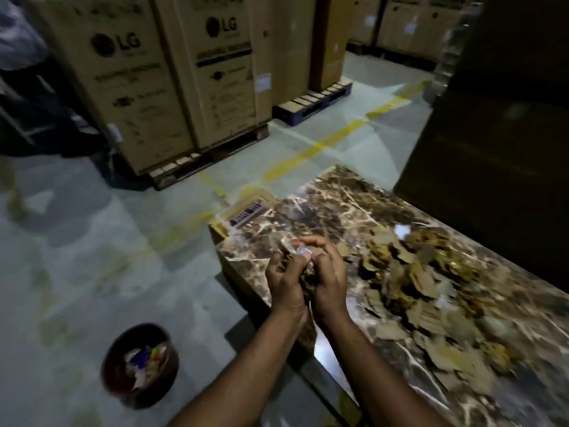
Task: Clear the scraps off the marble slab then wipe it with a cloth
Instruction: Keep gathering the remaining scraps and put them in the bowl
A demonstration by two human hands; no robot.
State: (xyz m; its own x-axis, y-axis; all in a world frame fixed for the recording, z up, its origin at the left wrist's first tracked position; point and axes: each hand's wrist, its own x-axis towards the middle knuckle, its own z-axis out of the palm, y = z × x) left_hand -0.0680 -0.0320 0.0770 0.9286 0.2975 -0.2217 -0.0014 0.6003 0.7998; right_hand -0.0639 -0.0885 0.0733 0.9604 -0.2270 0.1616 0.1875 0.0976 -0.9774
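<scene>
The brown veined marble slab (348,208) runs from the centre to the lower right. A heap of torn cardboard scraps (425,278) covers its middle and right. Over the slab's near left edge my left hand (284,280) and my right hand (328,277) are pressed together, fingers curled round a small bunch of scraps (300,252) with crinkled clear plastic on top. No cloth is in view.
A dark round bin (140,365) with colourful wrappers inside stands on the grey floor at lower left. Tall cardboard appliance boxes (129,75) on pallets fill the back. A dark big block (492,149) borders the slab's far side. A person (21,41) stands at far left.
</scene>
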